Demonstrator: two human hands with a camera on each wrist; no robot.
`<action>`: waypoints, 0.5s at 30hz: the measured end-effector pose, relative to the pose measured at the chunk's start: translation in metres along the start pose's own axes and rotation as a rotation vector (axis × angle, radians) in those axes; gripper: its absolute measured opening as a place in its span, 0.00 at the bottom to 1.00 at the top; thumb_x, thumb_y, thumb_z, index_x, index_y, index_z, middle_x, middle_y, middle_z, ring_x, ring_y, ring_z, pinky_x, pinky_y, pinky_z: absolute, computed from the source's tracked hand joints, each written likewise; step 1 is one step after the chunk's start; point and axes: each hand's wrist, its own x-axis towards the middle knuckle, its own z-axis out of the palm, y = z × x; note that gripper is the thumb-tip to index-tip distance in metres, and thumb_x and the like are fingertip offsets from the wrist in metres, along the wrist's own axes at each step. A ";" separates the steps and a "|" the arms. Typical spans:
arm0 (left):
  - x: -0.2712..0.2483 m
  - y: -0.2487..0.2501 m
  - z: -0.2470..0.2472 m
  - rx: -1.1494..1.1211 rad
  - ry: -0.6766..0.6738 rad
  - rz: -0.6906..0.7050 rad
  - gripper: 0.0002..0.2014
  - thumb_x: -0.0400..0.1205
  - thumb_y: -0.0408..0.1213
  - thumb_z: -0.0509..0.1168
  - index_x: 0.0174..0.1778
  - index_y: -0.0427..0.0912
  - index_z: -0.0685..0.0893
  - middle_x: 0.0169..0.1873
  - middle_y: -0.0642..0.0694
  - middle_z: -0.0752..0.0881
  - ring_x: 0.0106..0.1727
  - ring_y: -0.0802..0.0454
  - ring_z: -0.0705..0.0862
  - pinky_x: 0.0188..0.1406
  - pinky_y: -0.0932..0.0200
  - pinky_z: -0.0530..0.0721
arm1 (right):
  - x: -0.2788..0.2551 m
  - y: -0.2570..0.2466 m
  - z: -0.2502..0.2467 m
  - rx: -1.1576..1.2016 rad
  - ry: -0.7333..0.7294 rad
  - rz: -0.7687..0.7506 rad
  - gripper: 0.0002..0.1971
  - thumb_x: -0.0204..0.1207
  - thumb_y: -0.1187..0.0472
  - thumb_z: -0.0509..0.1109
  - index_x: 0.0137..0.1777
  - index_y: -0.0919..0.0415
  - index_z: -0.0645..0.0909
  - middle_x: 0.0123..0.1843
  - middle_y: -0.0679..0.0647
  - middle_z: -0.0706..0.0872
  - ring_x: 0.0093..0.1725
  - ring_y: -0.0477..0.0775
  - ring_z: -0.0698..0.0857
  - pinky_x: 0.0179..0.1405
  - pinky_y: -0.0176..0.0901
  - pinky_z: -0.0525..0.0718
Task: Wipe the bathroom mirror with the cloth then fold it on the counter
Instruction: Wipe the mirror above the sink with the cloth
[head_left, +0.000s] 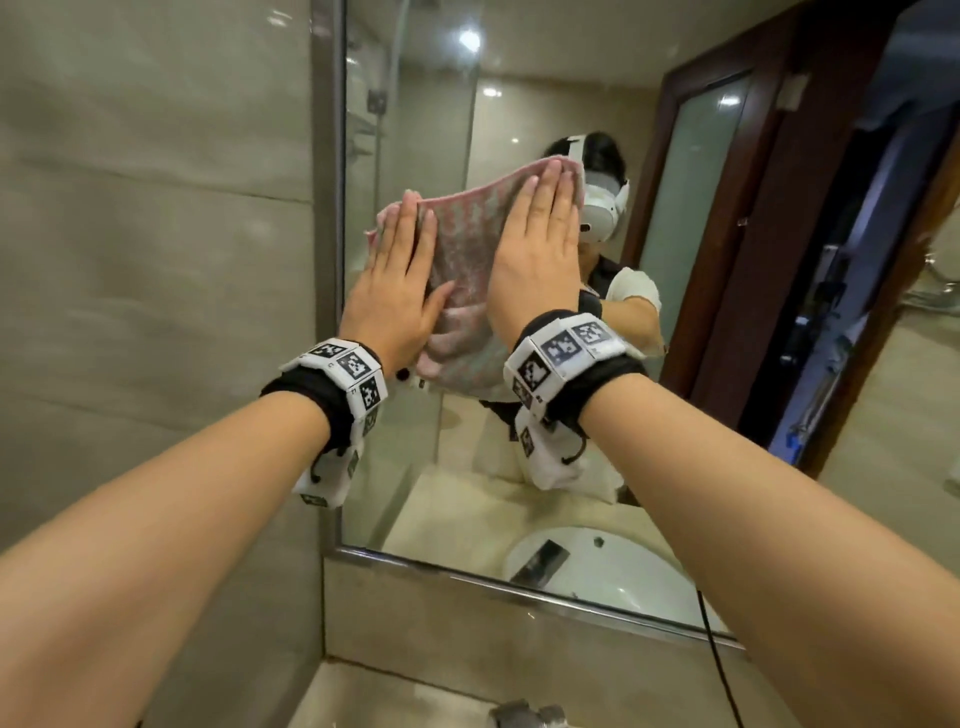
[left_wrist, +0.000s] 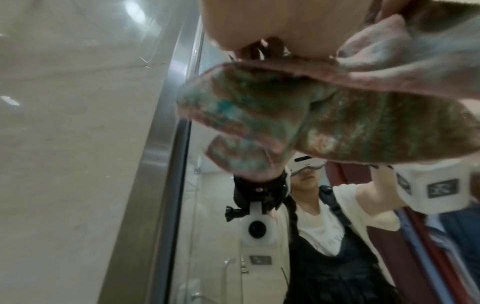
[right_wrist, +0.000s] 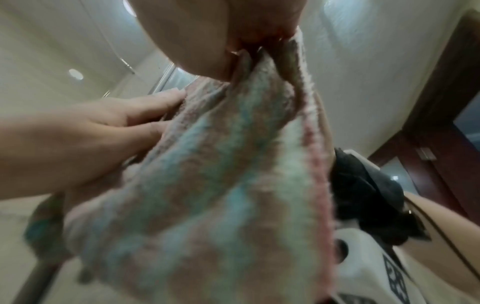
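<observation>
Cloth (head_left: 467, 244) pressed flat on mirror (head_left: 415, 104) by both open palms.

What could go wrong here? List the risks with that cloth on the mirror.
1. Both the left hand and right hand press the cloth flat with straight fingers, no grip, so it may slip down toward the sink.
2. The cloth sits near the mirror's left frame, so fingers might knock it.
</observation>
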 end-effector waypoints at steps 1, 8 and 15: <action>-0.001 -0.002 -0.001 0.005 -0.001 0.014 0.34 0.83 0.51 0.46 0.81 0.34 0.46 0.81 0.33 0.45 0.82 0.42 0.42 0.80 0.50 0.40 | 0.002 -0.006 0.002 0.031 0.004 0.035 0.35 0.81 0.60 0.53 0.80 0.74 0.39 0.82 0.71 0.39 0.82 0.68 0.39 0.79 0.57 0.34; -0.006 -0.019 0.002 0.054 0.002 0.064 0.31 0.84 0.49 0.48 0.80 0.35 0.54 0.80 0.34 0.55 0.81 0.38 0.53 0.79 0.42 0.53 | -0.001 -0.002 0.019 -0.010 0.063 0.009 0.40 0.83 0.45 0.50 0.80 0.73 0.37 0.82 0.70 0.40 0.82 0.68 0.39 0.77 0.57 0.30; -0.025 -0.024 0.006 0.083 0.078 0.021 0.29 0.84 0.48 0.54 0.79 0.40 0.60 0.79 0.36 0.61 0.80 0.44 0.57 0.77 0.43 0.60 | -0.001 0.005 0.025 -0.034 0.074 -0.051 0.40 0.82 0.41 0.47 0.81 0.70 0.37 0.83 0.68 0.40 0.82 0.67 0.39 0.74 0.53 0.22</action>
